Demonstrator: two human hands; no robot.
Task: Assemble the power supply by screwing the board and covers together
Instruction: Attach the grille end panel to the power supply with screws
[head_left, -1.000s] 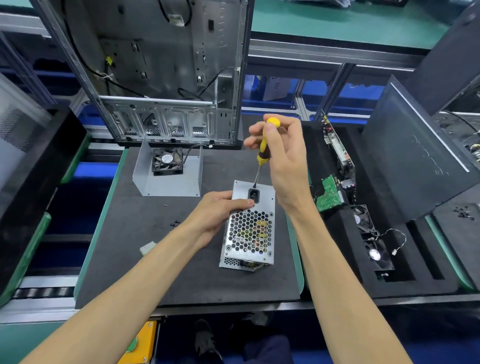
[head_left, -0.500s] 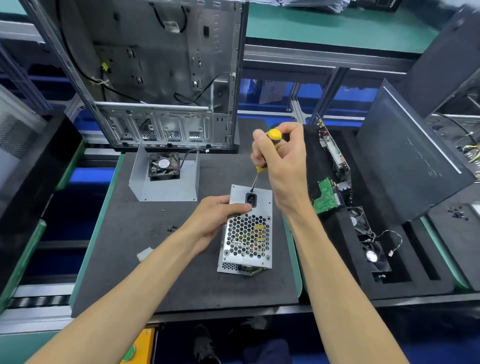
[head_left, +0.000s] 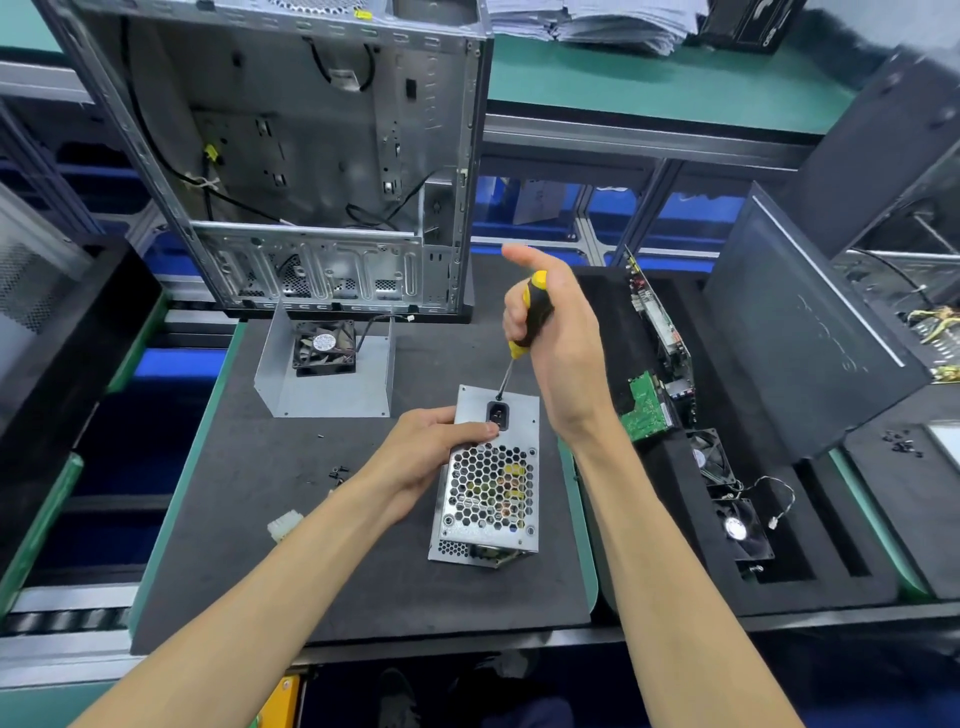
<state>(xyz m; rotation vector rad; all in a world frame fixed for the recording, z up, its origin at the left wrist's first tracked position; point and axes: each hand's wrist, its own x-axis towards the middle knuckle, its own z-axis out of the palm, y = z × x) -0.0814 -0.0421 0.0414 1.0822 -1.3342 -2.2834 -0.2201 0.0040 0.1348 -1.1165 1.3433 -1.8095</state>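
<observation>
While the left hand (head_left: 434, 449) grips the near-left edge of one silver metal power supply box with a honeycomb grille (head_left: 488, 483), its thumb lying across the top beside the black socket, the right hand (head_left: 558, 343) curls round one yellow-and-black-handled screwdriver (head_left: 524, 332), thumb sticking up free. The screwdriver's tip meets the box's top face just beyond the left thumb. The box lies flat on a dark foam mat (head_left: 260, 519) under both hands. Beyond the left hand stands one bent grey metal cover holding a black fan (head_left: 324, 364), and behind that one open silver computer case (head_left: 291, 156). Right of the right hand, two black fans (head_left: 727, 499) sit in a black foam tray (head_left: 831, 545) near one green circuit board (head_left: 644, 408).
</observation>
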